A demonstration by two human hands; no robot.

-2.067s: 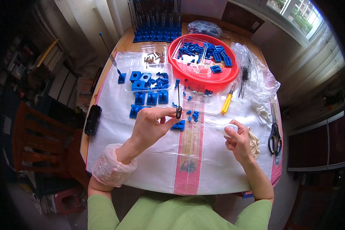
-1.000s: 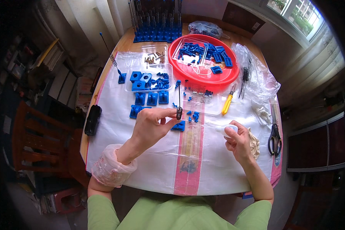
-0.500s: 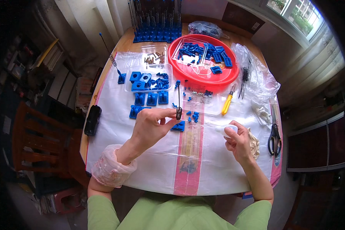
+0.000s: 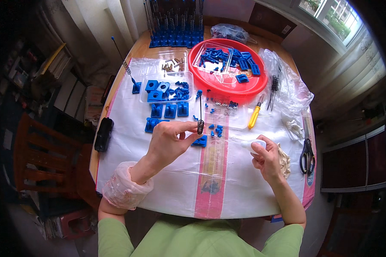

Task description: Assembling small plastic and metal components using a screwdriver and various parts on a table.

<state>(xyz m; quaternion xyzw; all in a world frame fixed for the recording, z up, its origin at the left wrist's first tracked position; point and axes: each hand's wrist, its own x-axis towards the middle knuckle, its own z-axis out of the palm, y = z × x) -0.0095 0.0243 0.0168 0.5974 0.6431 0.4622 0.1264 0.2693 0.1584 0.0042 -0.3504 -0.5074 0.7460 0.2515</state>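
Observation:
My left hand (image 4: 168, 141) pinches the coil of a black spring (image 4: 200, 126) between thumb and fingertips. A straight wire stem rises from that coil, with a small blue piece at its top end. Just under the fingertips lies a blue base part (image 4: 201, 140), partly covered by the hand. To the right, my right hand (image 4: 268, 158) is closed around a small white bottle (image 4: 258, 146), its narrow tip pointing left. A crumpled beige cloth (image 4: 284, 159) lies beside that hand. Small blue pieces (image 4: 218, 130) are scattered on the table between the hands.
Clear trays hold blue parts (image 4: 154, 95) and brass-coloured pins (image 4: 176, 65). Behind stand a red basin (image 4: 227, 89) and rows of blue bases with springs (image 4: 176, 38). A yellow screwdriver (image 4: 254, 117), black wire springs (image 4: 273, 88), scissors (image 4: 307, 157) and a black case (image 4: 104, 134) lie around.

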